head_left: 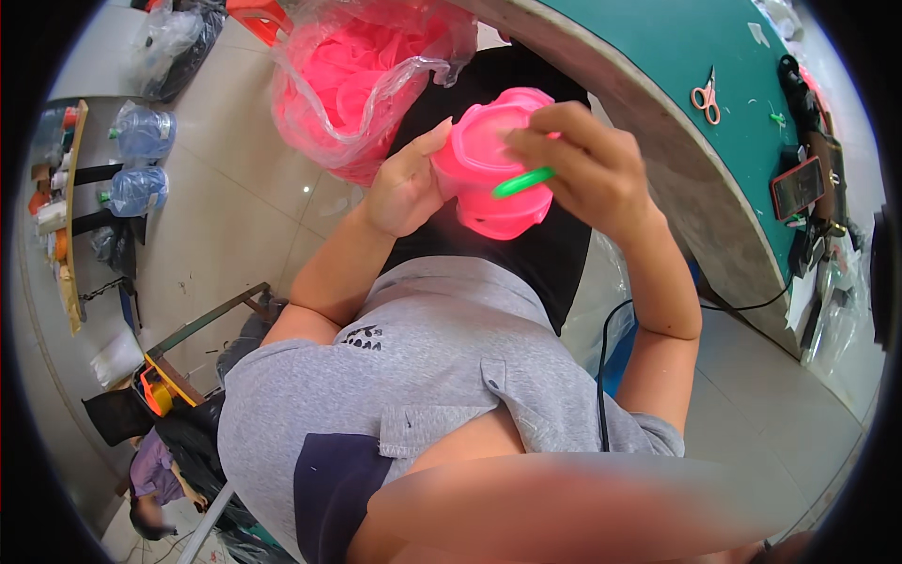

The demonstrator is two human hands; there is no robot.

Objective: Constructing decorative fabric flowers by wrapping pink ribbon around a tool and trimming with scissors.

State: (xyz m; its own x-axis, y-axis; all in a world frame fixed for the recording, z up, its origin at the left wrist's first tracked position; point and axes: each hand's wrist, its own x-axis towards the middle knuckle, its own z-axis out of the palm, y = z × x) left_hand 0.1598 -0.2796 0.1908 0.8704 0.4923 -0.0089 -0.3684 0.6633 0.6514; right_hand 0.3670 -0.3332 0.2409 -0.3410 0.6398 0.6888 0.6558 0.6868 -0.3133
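Head view: left hand cupped the side of a pink plastic container, held mid-air over the lap, left of the green bench. Right hand pinched a green strip against its lid. Fitting looked partly done, strip not seated. Bag of pink parts behind.

Both forearms bent upward; left hand cupped, right hand curled, fingers seemingly pinching.
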